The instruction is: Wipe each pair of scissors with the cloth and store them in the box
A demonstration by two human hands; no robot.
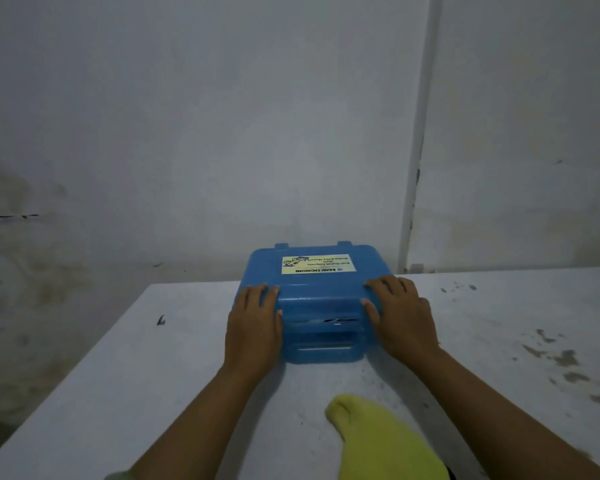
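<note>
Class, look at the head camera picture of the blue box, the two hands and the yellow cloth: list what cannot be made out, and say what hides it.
- Contents of the blue box: lid down, head view; no scissors visible.
- Front latches: covered by the left hand and right hand.
- Yellow cloth: cut off by the bottom edge.
- Label: upside down; small print too blurred to read.

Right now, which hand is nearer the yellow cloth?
Right. The right hand rests on the blue box's right front corner, and its forearm runs just beside the yellow cloth. The left hand is on the box's left corner, farther off.
</note>
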